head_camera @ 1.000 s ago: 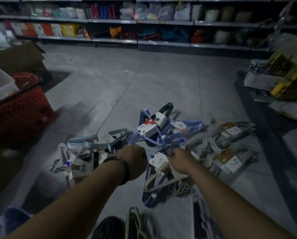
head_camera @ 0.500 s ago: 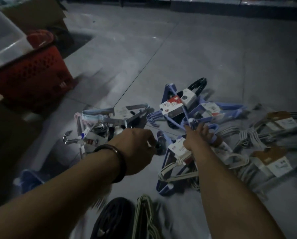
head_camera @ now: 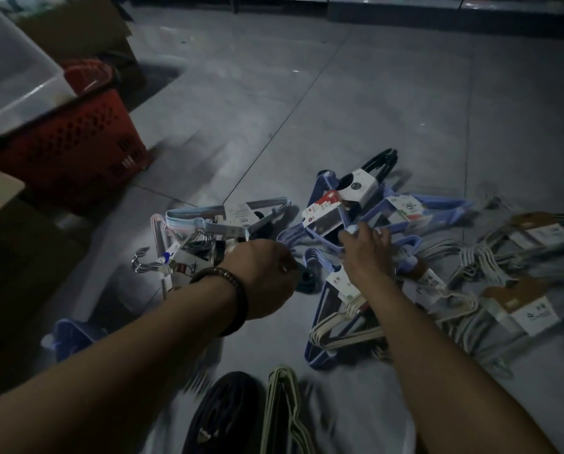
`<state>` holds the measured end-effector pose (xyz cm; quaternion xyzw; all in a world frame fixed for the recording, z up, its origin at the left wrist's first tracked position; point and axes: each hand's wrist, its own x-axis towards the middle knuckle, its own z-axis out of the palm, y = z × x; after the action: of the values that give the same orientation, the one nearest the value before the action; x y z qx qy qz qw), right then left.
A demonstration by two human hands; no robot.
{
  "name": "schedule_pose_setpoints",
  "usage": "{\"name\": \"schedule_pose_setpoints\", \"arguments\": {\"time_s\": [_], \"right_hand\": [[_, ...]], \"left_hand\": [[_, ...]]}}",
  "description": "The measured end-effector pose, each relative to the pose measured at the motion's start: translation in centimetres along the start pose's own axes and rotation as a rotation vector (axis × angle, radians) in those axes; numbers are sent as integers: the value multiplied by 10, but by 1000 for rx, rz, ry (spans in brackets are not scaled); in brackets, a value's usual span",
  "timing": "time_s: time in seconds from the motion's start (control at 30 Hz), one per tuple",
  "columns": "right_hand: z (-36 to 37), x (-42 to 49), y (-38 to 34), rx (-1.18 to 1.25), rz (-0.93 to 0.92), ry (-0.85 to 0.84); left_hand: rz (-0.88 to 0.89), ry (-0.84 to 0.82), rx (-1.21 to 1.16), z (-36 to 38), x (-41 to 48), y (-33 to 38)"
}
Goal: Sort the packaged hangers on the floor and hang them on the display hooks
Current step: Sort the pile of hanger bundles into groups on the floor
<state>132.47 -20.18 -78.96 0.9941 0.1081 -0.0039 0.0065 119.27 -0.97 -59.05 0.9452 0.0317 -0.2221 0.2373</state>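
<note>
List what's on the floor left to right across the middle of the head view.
Red basket → pale blue hanger pack → left hand → right hand → blue hanger pack → grey hanger packs with brown cards.

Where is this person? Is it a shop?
Probably a shop aisle, yes. Labelled packs of hangers lie on the tiled floor, a red shopping basket stands nearby, and the base of some shelving runs along the far side.
</note>
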Motion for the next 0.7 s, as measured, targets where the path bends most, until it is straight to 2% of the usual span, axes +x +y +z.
{"name": "schedule_pose_setpoints", "arguments": {"time_s": [0.13, 0.3, 0.4, 0.5, 0.6, 0.7], "right_hand": [[-52, -14, -13, 265, -67, 84], [-117, -46, -22, 724, 79, 193], [-158, -73, -35, 903, 143, 280], [-186, -112, -61, 1108, 203, 307], [-209, -150, -95, 1473, 348, 255], [-236, -180, -137, 1795, 458, 78]], "left_hand": [[-46, -7, -219, -5, -12, 2], [-199, -57, -481, -20, -35, -9], [-342, -127, -826, -23, -43, -13], [-373, -94, -1129, -29, -53, -21], [-362, -91, -1465, -49, -85, -33], [-295, -94, -1693, -61, -129, -71]]}}
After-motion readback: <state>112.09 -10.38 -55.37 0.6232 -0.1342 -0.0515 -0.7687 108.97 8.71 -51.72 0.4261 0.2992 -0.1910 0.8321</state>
